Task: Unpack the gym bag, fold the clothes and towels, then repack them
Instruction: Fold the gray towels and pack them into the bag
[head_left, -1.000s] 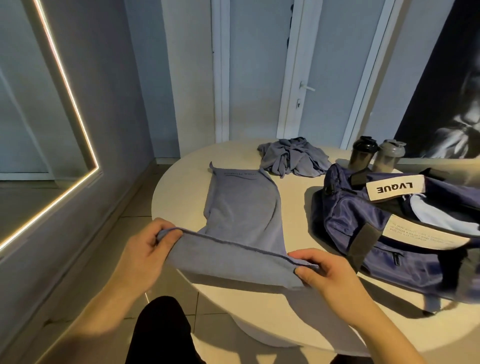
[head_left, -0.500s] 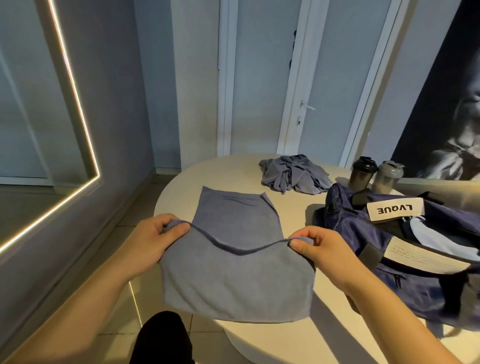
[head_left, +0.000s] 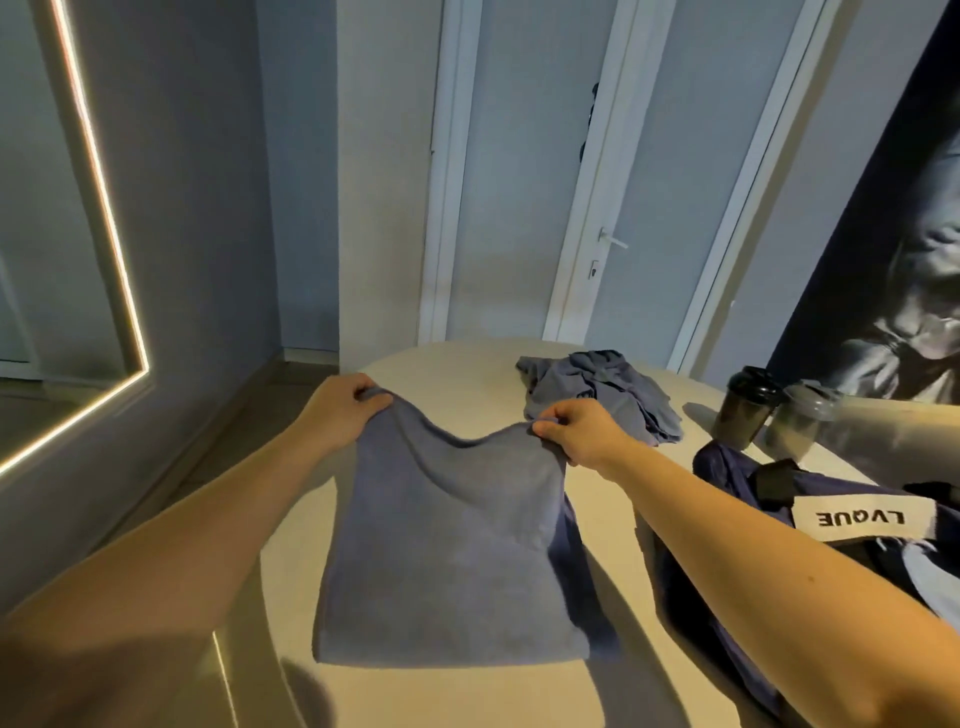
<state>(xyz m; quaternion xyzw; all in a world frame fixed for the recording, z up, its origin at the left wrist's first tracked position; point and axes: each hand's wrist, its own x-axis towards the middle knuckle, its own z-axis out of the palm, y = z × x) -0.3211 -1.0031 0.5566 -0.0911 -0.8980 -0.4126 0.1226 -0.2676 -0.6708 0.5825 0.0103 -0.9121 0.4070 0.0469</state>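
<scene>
Left hand and right hand each pinch a far corner of the blue-grey terry towel, folded over on the round cream table. Crumpled blue-grey garment lies beyond. Navy gym bag sits right, open, beside two dark shaker bottles.

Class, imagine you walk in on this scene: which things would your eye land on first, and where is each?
First, the blue-grey towel, doubled over on the round table, its far corners pinched by the left hand and the right hand. Next, the navy gym bag at the right, with two shaker bottles behind it and a crumpled cloth beyond the right hand.
</scene>
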